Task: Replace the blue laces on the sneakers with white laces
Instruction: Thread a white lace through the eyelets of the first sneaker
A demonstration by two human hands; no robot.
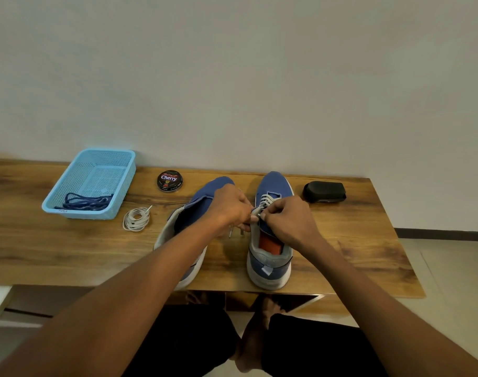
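Mid-lacing on the right sneaker [270, 240], heel toward the near edge of the wooden table [368, 240], presumably for easy reach to the eyelets. White lace [266, 200] already crossed through the far eyelets. Left hand [229, 208] and right hand [286, 216] both curled, fingertips pinching the lace ends at the upper eyelets. Left sneaker [194, 213] unlaced, just beside. Spare white lace [136, 219] coiled near left, ready. Blue laces [85, 201] discarded in the blue basket [69, 186].
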